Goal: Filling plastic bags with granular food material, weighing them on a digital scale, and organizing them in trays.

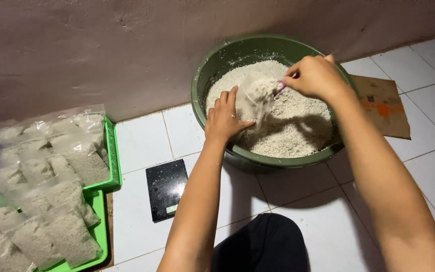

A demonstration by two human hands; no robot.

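Right now we see our left hand [223, 117] over the near rim of a large green basin [212, 65], fingers wrapped around a clear plastic bag [256, 95] that stands upright inside the basin and is partly filled with pale grain. Our left grip is closed on that bag, holding its mouth up. Our right hand [316, 75] sits just above the bag's opening, its grip closed on a small scoop with a purple handle [281, 85]; most of the scoop is hidden by the fingers and the bag, so we cannot tell its shape. The basin holds a heap of the same pale grain [298, 126] and rests on the white tiled floor [142, 141] against a brownish wall [76, 50]. A flattened piece of brown cardboard [383, 106] lies on the floor just beside the basin, at our right. A black digital scale [166, 187] lies flat on the tiles near our left forearm, apart from the basin. Farther left, green trays [111, 156] carry many filled, sealed bags [66, 166] of grain, stacked close together.
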